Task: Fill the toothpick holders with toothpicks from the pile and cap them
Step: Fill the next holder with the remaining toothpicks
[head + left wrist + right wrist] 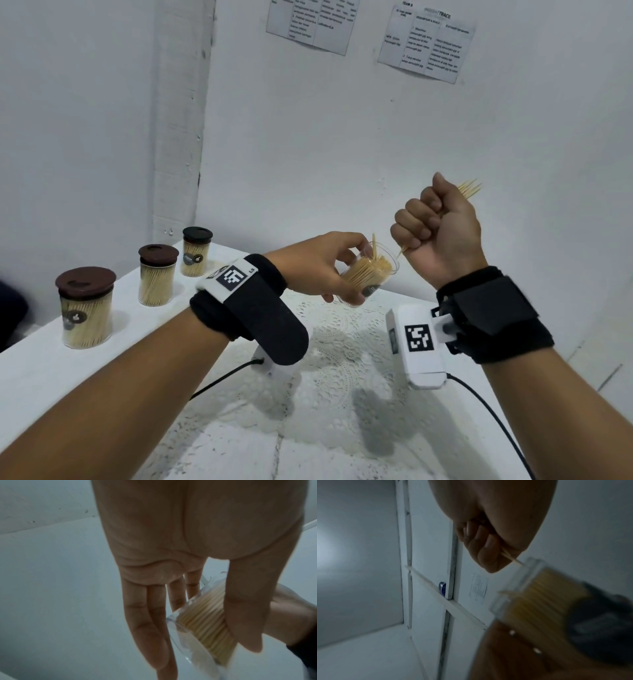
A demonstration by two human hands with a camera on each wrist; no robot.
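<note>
Head view: left hand [315,267] grips holder [371,274]; right hand [438,222] beside

- Head view: bright, even light — soft shadows fall on the white lace-patterned table [342,342]; edges bow outward.
- Both wrist views: dim, bluish, motion-blurred — nearby skin is out of focus.
</note>
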